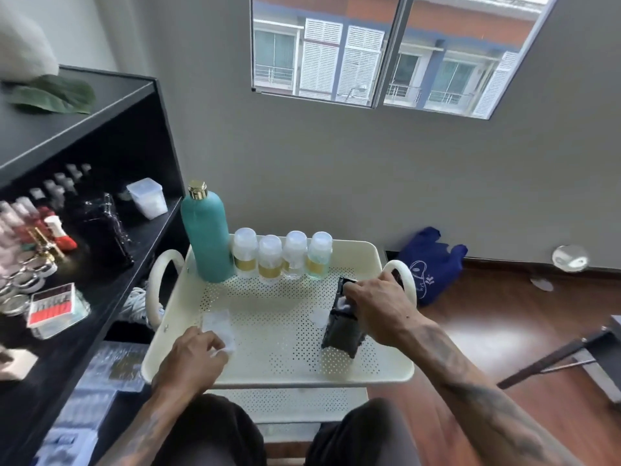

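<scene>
Perforated cream tray (275,371) | left hand (191,358) pinches clear packet (218,326) | right hand (376,307) grips black box (339,331)

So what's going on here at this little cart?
A person sits at a cream tray on a cart. Their left hand holds a white pad that lies on the tray near its front left. Their right hand grips the top of a black box standing on the tray, where something white shows. A teal bottle and four small clear bottles stand in a row at the back, untouched.
</scene>
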`<state>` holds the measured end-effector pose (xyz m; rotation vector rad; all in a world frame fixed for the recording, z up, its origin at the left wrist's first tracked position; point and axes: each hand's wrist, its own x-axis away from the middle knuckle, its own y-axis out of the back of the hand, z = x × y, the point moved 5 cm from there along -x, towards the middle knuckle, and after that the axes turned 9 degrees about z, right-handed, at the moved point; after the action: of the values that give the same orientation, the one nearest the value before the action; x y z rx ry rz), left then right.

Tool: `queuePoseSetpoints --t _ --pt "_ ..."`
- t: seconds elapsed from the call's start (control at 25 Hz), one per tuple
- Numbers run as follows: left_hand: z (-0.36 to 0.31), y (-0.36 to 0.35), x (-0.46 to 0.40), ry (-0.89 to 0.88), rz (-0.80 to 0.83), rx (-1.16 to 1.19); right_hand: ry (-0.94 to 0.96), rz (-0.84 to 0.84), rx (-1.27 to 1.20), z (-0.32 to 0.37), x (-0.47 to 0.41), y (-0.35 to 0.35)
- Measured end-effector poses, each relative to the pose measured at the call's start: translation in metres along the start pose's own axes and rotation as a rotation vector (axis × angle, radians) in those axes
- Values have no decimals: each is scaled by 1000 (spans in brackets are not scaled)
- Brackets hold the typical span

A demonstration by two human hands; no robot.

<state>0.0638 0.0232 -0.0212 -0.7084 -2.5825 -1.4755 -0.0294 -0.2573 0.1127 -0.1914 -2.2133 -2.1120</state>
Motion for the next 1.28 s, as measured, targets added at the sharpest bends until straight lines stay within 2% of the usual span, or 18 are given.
queuePoseSetpoints --t 0.12,0.16,0.2,0.32,0.36,0.4,0.48,0.56,0.72,0.8,0.88,1.04,1.2,1.28 --pt "-4 3 4 -38 -61 39 -34 188 24 -7 -9 -11" --pt "-6 3 5 -54 -97 60 -37 205 21 -9 -8 -11" --pt "-6 4 7 -66 -137 73 -20 168 -8 -10 -6 -9" --pt "-7 7 14 -103 -228 89 28 -239 -267 -21 12 6" --pt "-7 7 15 -113 -245 104 22 -313 -387 -28 20 5" --pt "-6 8 15 -121 -256 119 4 -300 -495 -35 25 1" --pt "-8 9 15 -151 -274 134 -41 -90 -643 -43 28 -18" --pt "-9 10 14 -188 -255 134 -37 55 -647 -41 28 -35" --pt "-1 16 5 -96 -151 392 -78 -81 -694 -38 24 -44" --pt "3 22 3 -30 -96 579 -87 -92 -702 -37 22 -45" --pt "-2 28 4 -38 -73 678 -95 -93 -735 -37 22 -45" --pt "-27 41 3 -81 -111 761 -104 -103 -814 -39 24 -43" --pt "-42 47 -7 -76 -137 579 -91 -101 -840 -40 24 -44" --pt "-42 45 -10 -59 -131 603 -85 -102 -858 -40 24 -45"
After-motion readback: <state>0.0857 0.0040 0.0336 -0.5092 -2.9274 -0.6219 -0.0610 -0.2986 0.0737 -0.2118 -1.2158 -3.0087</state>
